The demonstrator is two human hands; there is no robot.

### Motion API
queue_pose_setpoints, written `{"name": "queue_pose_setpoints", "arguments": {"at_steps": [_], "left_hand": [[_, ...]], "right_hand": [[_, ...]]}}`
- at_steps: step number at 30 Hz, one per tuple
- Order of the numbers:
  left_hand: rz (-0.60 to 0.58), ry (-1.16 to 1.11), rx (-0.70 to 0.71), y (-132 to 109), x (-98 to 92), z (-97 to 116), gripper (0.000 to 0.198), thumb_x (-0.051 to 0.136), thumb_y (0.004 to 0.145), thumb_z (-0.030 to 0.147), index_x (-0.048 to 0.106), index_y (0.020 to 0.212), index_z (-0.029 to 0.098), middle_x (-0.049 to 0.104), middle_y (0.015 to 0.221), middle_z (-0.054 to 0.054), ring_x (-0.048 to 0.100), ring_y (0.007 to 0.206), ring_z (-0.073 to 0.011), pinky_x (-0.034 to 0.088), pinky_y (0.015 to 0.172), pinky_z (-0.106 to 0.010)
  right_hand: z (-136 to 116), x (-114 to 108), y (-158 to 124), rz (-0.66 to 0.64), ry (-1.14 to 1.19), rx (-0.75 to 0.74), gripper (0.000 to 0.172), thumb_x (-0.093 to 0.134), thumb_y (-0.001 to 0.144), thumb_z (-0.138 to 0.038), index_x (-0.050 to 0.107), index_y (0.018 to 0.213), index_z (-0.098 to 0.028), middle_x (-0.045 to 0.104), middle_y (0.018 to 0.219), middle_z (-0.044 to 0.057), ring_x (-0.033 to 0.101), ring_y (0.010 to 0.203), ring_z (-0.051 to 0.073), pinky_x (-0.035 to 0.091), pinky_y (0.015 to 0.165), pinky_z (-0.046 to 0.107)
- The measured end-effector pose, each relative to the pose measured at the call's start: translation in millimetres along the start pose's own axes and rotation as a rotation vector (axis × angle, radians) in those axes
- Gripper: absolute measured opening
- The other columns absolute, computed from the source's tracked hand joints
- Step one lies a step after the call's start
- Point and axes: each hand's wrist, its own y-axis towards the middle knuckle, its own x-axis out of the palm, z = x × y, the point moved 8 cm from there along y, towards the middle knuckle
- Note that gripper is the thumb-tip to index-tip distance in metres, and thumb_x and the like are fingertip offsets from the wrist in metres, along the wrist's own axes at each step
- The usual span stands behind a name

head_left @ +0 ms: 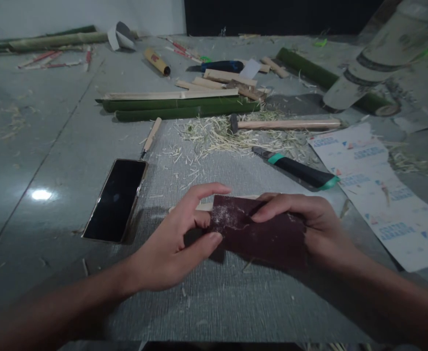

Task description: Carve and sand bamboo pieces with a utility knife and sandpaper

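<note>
A dark maroon sheet of sandpaper (268, 239), dusted with pale powder near its left end, is held over the grey mat. My right hand (305, 219) grips its right part, thumb on top and fingers hidden beneath. My left hand (173, 234) is at the sheet's left edge, index finger stretched out above it and thumb apart, the tip by the edge. Behind the left fingers a bit of a pale strip (205, 207) shows; most of it is hidden. Beyond the hands lies a black and green utility knife (301, 170).
A phone (116, 200) and a wooden-handled tool (151, 136) lie left. Farther back are a hammer (287, 125), shavings (217, 136), green bamboo pieces (184, 112) and a yellow-handled tool (157, 61). At right lie a printed white sheet (378, 180) and a bamboo tube (309, 73).
</note>
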Motion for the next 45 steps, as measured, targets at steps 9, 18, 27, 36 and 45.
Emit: {"name": "queue_pose_setpoints", "arguments": {"at_steps": [9,18,27,36,45], "left_hand": [[0.025,0.035,0.021,2,1.6,2,0.047,0.061,0.106,0.031,0.048,0.152,0.029,0.070,0.085,0.000,0.070,0.070,-0.0157,0.058,0.064,-0.025],[-0.015,-0.027,-0.046,2,5.8,-4,0.049,0.060,0.108,0.034,0.042,0.154,0.037,0.070,0.088,0.002,0.068,0.080,-0.0153,0.059,0.074,-0.023],[-0.093,-0.124,-0.040,-2,8.2,-9,0.051,0.054,0.111,0.028,0.039,0.157,0.046,0.068,0.103,-0.001,0.065,0.089,-0.0149,0.058,0.081,-0.025],[0.018,0.314,0.548,-4,-3.6,30,0.056,0.044,0.104,0.009,0.048,0.157,0.028,0.066,0.082,0.000,0.057,0.063,-0.0143,0.053,0.061,-0.028],[0.248,0.580,0.856,-18,-7.8,65,0.021,0.061,0.085,0.000,0.065,0.092,0.020,0.060,0.064,0.003,0.055,0.052,-0.0127,0.046,0.050,-0.029]], "right_hand": [[-4,4,2,-0.017,-0.048,-0.024,0.011,0.081,0.094,-0.025,0.085,0.103,-0.031,0.081,0.105,0.004,0.077,0.086,0.018,0.059,0.071,0.026],[1,-2,0,0.001,-0.080,-0.004,0.013,0.080,0.096,-0.025,0.085,0.105,-0.032,0.081,0.105,0.003,0.076,0.087,0.017,0.058,0.071,0.024],[-2,-4,-3,0.018,-0.017,0.010,0.011,0.080,0.095,-0.029,0.085,0.104,-0.033,0.080,0.107,0.003,0.075,0.087,0.017,0.059,0.070,0.025],[-5,-14,-1,0.083,-0.011,-0.035,0.008,0.082,0.095,-0.031,0.085,0.102,-0.033,0.080,0.103,0.002,0.076,0.085,0.016,0.060,0.069,0.022],[-3,-13,0,0.073,-0.077,-0.035,0.011,0.079,0.096,-0.027,0.084,0.104,-0.033,0.081,0.105,0.001,0.078,0.088,0.015,0.061,0.072,0.021]]}}
